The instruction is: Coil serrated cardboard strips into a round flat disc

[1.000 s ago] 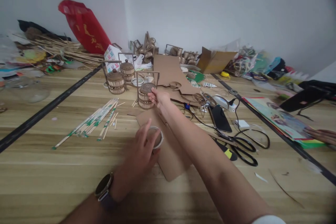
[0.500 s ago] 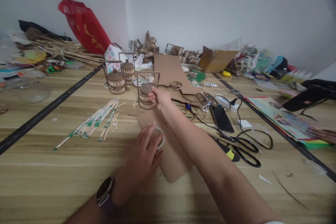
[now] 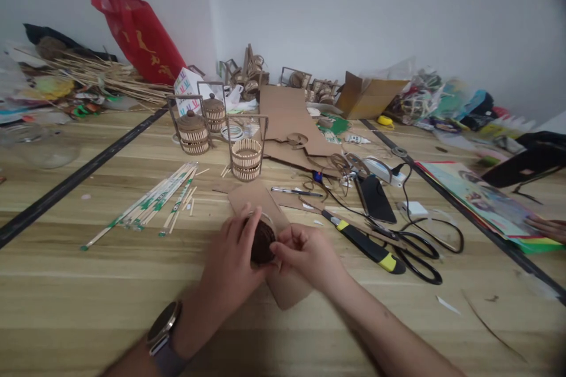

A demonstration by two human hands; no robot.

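A dark brown round lid (image 3: 264,242) is held low over a strip of cardboard (image 3: 289,291), its dark face towards me. My left hand (image 3: 239,244) curls round its left side and round a pale ring that looks like a tape roll (image 3: 267,221), mostly hidden behind the lid. With thumb and fingers closed, my right hand (image 3: 309,254) pinches the lid's right edge. Beyond the hands stands a small slatted basket (image 3: 246,159) with a tall handle, its top uncovered. Two similar lidded baskets, one nearer (image 3: 193,132) and one farther (image 3: 214,113), stand to its left.
Wrapped sticks (image 3: 154,197) lie at left. To the right are a pen (image 3: 296,191), a utility knife (image 3: 367,247), black scissors (image 3: 420,253), a phone (image 3: 375,199) and cables. Cardboard sheets (image 3: 283,112) lie behind. Another person's hand (image 3: 546,227) rests on papers at far right.
My right hand has taken the lid off the nearest basket and brought it back to my left hand. The basket now stands uncovered. My left hand has stayed around the pale ring.
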